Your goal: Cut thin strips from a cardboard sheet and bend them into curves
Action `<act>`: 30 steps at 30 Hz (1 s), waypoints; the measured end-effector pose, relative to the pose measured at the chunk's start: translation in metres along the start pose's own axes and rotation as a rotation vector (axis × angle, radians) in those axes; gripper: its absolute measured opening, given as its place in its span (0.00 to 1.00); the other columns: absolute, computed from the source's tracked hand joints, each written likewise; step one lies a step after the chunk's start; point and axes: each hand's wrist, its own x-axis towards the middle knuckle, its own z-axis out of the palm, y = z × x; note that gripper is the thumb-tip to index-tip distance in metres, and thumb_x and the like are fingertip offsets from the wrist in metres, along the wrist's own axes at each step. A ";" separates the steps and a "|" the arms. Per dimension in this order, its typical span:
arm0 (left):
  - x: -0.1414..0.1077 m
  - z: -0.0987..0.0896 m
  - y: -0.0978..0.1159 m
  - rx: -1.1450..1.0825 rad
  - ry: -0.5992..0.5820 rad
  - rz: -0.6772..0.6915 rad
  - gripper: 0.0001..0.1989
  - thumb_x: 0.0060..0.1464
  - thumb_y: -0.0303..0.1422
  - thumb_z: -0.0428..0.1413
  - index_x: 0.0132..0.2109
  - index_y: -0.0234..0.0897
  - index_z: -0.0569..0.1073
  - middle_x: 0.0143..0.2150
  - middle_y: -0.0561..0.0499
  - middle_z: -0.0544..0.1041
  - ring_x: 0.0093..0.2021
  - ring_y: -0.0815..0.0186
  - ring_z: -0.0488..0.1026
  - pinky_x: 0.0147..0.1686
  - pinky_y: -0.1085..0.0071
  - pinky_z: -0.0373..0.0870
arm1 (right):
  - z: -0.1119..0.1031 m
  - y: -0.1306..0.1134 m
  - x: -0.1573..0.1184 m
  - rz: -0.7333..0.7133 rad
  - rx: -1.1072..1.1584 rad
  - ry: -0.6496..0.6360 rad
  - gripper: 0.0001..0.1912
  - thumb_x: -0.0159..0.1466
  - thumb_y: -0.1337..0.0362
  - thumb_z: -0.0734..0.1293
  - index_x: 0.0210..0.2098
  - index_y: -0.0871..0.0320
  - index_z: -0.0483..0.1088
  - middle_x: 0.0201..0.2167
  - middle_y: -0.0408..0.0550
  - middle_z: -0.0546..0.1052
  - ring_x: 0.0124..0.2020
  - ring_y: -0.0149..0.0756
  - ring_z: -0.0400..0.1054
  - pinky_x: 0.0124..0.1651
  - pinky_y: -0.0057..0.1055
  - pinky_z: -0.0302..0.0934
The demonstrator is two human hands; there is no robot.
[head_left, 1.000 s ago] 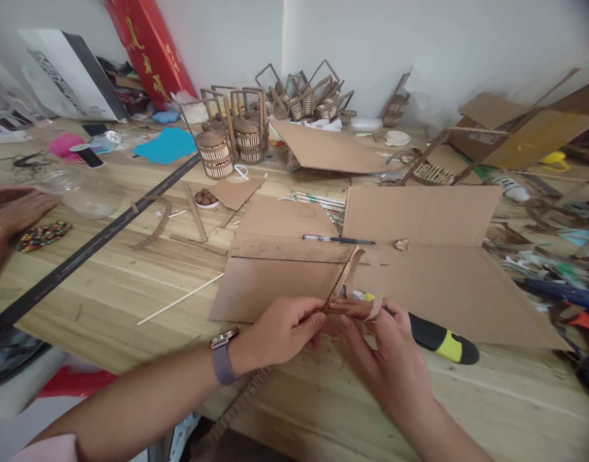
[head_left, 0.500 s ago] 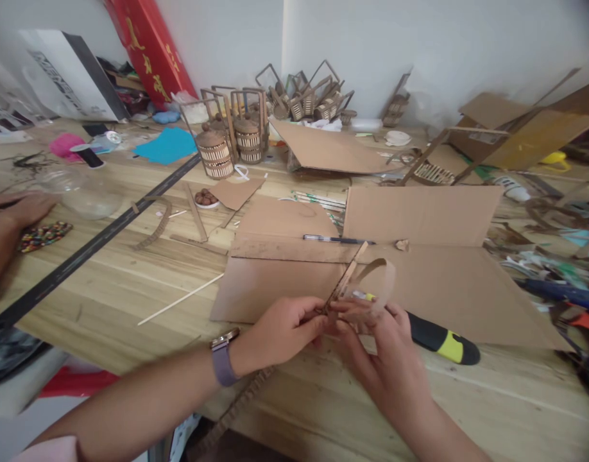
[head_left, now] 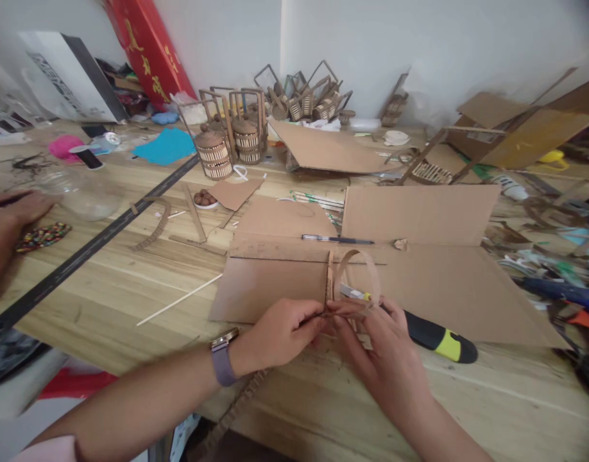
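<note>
My left hand (head_left: 287,330), with a watch on its wrist, pinches a thin brown cardboard strip (head_left: 330,279) between thumb and fingers. My right hand (head_left: 378,343) grips the other part of the same strip, a paler peeled length that curls up in a loop above the fingers. The two hands nearly touch, over the front edge of a cardboard sheet (head_left: 270,282). Beside the right hand lies a utility knife (head_left: 439,337) with a black and yellow handle, its blade out. Fingers hide where the strip is held.
A pen (head_left: 337,239) lies on the cardboard. Behind stand small lidded baskets (head_left: 215,154) and a raised cardboard piece (head_left: 328,151). A thin stick (head_left: 179,299) and a long dark strip (head_left: 92,247) lie leftward. At far left rests another person's hand (head_left: 22,208), near a glass jar (head_left: 90,196).
The strip has turned from leaning right to nearly upright, and its curled loop has shifted slightly left and up. More of the knife blade shows. Both hands stay almost in place.
</note>
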 end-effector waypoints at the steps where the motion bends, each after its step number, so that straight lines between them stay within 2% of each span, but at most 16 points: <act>1: 0.000 0.000 0.000 0.003 -0.002 0.008 0.13 0.64 0.32 0.48 0.30 0.35 0.69 0.25 0.55 0.70 0.26 0.70 0.66 0.28 0.76 0.58 | -0.001 0.000 0.000 0.010 0.001 0.003 0.04 0.68 0.66 0.62 0.39 0.50 0.68 0.38 0.42 0.83 0.38 0.36 0.77 0.50 0.39 0.59; 6: -0.001 0.000 0.001 0.005 -0.012 0.020 0.11 0.62 0.30 0.49 0.31 0.35 0.70 0.25 0.55 0.70 0.26 0.71 0.66 0.27 0.77 0.57 | -0.004 0.000 0.003 0.052 -0.003 0.002 0.05 0.68 0.66 0.61 0.38 0.50 0.67 0.35 0.42 0.82 0.36 0.38 0.76 0.45 0.39 0.62; 14: -0.002 0.000 0.005 -0.060 -0.041 -0.029 0.10 0.63 0.33 0.50 0.39 0.34 0.75 0.28 0.53 0.75 0.29 0.69 0.72 0.30 0.77 0.63 | -0.004 0.003 0.003 0.133 0.073 0.057 0.02 0.67 0.64 0.63 0.37 0.50 0.67 0.34 0.40 0.81 0.37 0.36 0.76 0.41 0.35 0.64; 23: 0.001 0.002 0.000 -0.150 0.024 -0.057 0.15 0.63 0.41 0.51 0.41 0.33 0.74 0.30 0.51 0.76 0.29 0.68 0.71 0.27 0.76 0.63 | -0.002 0.000 0.003 -0.030 -0.005 0.027 0.04 0.68 0.66 0.62 0.40 0.51 0.68 0.38 0.44 0.82 0.40 0.37 0.76 0.47 0.38 0.61; 27: 0.001 0.003 0.000 -0.142 0.024 -0.057 0.14 0.65 0.38 0.49 0.44 0.33 0.74 0.30 0.52 0.75 0.30 0.68 0.71 0.28 0.76 0.63 | 0.001 -0.002 0.000 -0.049 -0.027 0.004 0.07 0.69 0.69 0.61 0.43 0.53 0.68 0.43 0.48 0.82 0.45 0.38 0.76 0.52 0.40 0.58; 30: 0.001 0.003 0.000 -0.132 0.019 -0.058 0.13 0.65 0.36 0.49 0.43 0.34 0.74 0.30 0.52 0.75 0.29 0.68 0.70 0.28 0.76 0.63 | 0.002 -0.001 -0.001 -0.060 -0.028 0.000 0.08 0.69 0.69 0.61 0.45 0.53 0.68 0.43 0.48 0.82 0.45 0.37 0.76 0.53 0.40 0.57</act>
